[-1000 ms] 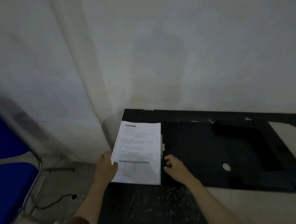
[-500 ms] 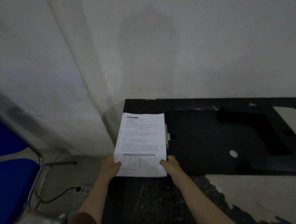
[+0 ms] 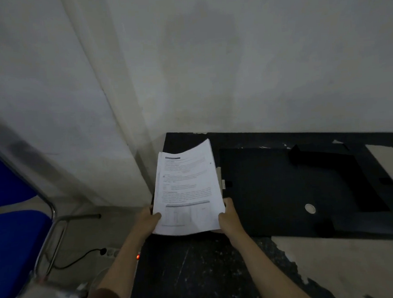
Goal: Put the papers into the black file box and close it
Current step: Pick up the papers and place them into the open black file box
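A stack of printed white papers (image 3: 189,190) is lifted off the black table, its far end curling upward. My left hand (image 3: 148,221) grips the stack's near left corner and my right hand (image 3: 228,218) grips its near right corner. The black file box (image 3: 285,189) lies open and flat on the table just right of the papers, with a small round silver snap (image 3: 310,208) on its near part and its flap spread out to the right.
The worn black table (image 3: 198,275) stands against a pale wall. A blue chair with a metal frame (image 3: 16,229) is on the left. A power strip with a cable (image 3: 105,252) lies on the floor below the table edge.
My right hand moved from the box edge to the papers' near right corner. Both hands have raised the stack off the table, and its far end now bends up.
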Motion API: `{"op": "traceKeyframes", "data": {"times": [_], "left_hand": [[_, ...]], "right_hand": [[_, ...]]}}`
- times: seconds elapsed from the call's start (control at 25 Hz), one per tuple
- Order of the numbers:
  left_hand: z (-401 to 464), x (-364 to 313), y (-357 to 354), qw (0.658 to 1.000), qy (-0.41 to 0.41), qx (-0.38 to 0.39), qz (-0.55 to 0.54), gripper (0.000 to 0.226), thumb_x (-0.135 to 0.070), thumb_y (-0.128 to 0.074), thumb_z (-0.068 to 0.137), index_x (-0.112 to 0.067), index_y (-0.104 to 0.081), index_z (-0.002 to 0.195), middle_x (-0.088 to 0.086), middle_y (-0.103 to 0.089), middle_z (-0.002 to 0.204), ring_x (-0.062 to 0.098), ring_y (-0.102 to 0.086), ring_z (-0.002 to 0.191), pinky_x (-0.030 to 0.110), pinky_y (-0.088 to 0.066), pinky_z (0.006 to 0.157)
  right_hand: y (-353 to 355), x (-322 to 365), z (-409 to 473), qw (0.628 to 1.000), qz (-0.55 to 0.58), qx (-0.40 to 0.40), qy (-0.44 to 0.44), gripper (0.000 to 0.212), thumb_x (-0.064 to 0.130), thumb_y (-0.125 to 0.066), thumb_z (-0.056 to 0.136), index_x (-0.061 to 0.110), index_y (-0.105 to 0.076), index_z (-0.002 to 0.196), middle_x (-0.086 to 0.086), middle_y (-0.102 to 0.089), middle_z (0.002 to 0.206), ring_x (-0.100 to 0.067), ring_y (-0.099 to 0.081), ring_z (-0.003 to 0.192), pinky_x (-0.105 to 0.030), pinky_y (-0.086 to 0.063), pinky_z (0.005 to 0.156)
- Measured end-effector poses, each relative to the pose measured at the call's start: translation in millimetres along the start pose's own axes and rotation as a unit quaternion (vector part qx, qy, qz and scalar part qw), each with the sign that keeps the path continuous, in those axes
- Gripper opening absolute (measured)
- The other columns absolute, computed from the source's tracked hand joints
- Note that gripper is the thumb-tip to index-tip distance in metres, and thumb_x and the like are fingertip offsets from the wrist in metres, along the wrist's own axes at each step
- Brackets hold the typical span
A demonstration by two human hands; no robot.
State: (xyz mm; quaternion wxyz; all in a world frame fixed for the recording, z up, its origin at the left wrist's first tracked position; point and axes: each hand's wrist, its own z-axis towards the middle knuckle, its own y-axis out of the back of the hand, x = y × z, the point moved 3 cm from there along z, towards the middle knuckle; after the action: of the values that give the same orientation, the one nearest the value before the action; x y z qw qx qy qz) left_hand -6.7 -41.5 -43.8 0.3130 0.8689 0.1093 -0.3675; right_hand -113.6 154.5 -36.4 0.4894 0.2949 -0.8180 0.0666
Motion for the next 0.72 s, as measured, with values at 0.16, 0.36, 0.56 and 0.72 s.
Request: {"op": "traceKeyframes", "data": {"times": [0.16,0.36,0.56,0.72], "left_hand": [[-15,-30,-21,0.997,-0.054,-0.004,-0.062,0.039,-0.005,-0.038,0.093,0.002,-0.034,0.131,0.018,-0.048,0.128,0.022,-0.045,0.102,0.032,-0.039,0.086],[-33,-72,-63,0.989,-0.119,0.018,-0.081,0.049,-0.004,-0.034,0.092,-0.008,-0.022,0.139,0.009,-0.046,0.123,0.020,-0.045,0.105,0.031,-0.042,0.084],[-52,-98,-122,0.985,-0.155,0.036,-0.073,0.054,0.003,-0.028,0.090,-0.014,-0.024,0.141,0.008,-0.044,0.135,0.017,-0.042,0.112,0.038,-0.037,0.104],[-69,-112,-166,0.981,-0.173,0.056,-0.063,0.052,0.004,-0.024,0.092,-0.011,-0.021,0.142,0.005,-0.040,0.135,0.013,-0.038,0.112,0.028,-0.032,0.101]], "right_hand": [[31,9,-2,0.999,0.021,-0.015,0.023,0.025,0.000,-0.029,0.095,0.020,-0.037,0.108,0.006,-0.048,0.093,-0.002,-0.047,0.078,-0.017,-0.044,0.053],[84,6,-3,0.997,0.037,-0.056,0.040,0.029,-0.002,-0.028,0.093,0.020,-0.037,0.109,0.003,-0.049,0.098,-0.003,-0.048,0.079,-0.017,-0.043,0.056],[140,-15,-5,0.994,0.034,-0.096,0.029,0.025,-0.001,-0.030,0.094,0.012,-0.038,0.114,-0.005,-0.051,0.105,-0.004,-0.048,0.079,-0.016,-0.039,0.057],[180,-33,-5,0.993,0.024,-0.118,-0.006,0.033,-0.002,-0.028,0.095,0.004,-0.037,0.126,-0.008,-0.049,0.107,-0.017,-0.048,0.094,-0.022,-0.045,0.068]]}}
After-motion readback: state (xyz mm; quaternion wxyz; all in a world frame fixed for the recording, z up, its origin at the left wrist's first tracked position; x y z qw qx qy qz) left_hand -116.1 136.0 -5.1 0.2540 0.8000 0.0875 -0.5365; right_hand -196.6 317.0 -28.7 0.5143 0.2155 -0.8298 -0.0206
